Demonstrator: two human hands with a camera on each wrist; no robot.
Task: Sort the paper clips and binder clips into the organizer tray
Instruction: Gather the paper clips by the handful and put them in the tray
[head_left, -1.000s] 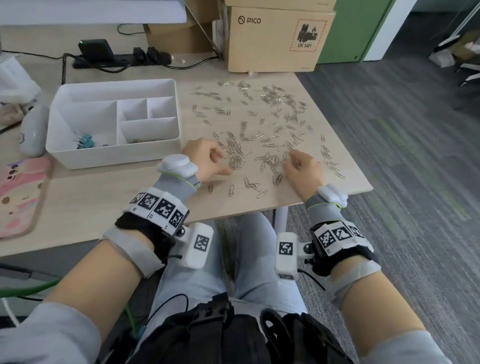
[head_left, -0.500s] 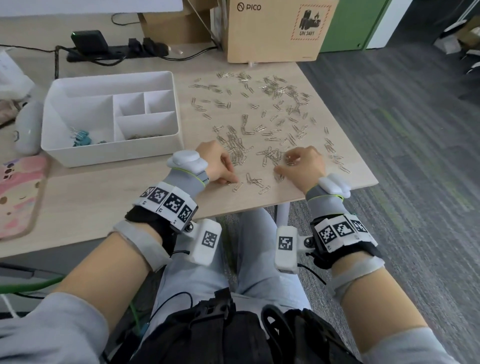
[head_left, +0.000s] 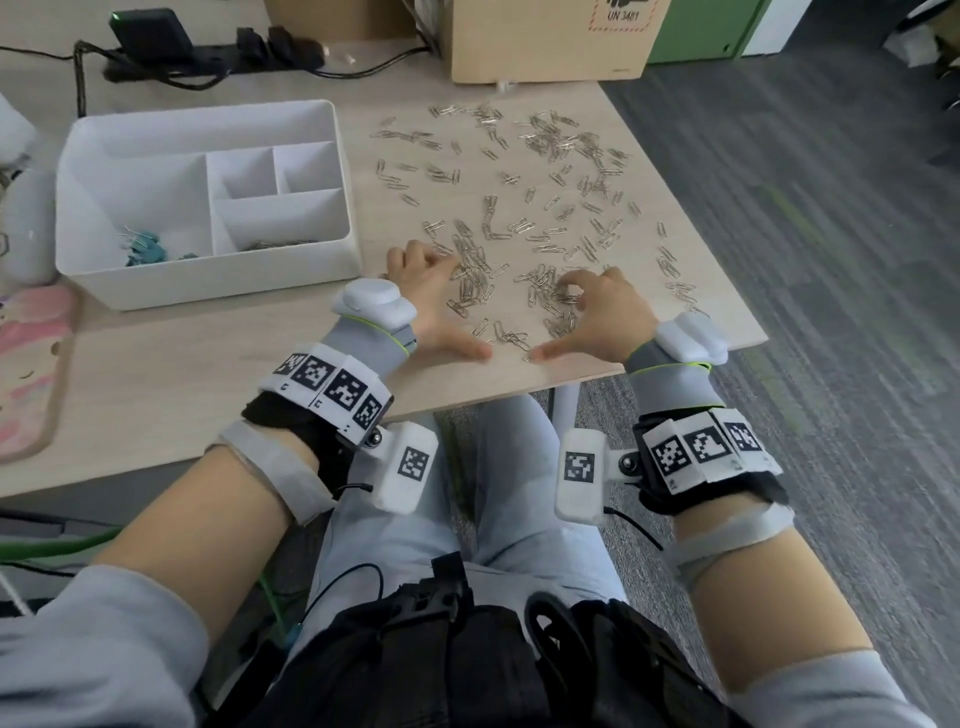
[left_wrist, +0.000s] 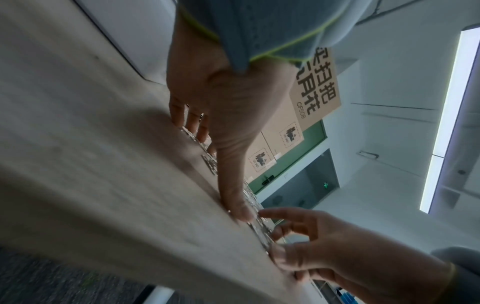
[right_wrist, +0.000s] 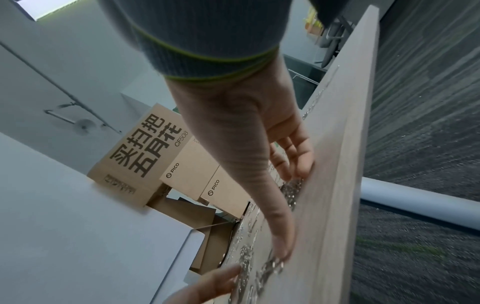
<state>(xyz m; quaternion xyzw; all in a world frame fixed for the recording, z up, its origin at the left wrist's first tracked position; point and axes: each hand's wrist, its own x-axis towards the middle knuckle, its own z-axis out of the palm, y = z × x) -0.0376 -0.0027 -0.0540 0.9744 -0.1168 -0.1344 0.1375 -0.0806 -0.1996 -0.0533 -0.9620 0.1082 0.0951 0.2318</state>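
so both thumbs near table edge, clips btwn.

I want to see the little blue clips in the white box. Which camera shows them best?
The head view. It looks down into the organizer tray, where the blue binder clips lie in its large left compartment. The left wrist view shows only the tray's outer wall; the right wrist view shows no clips either.
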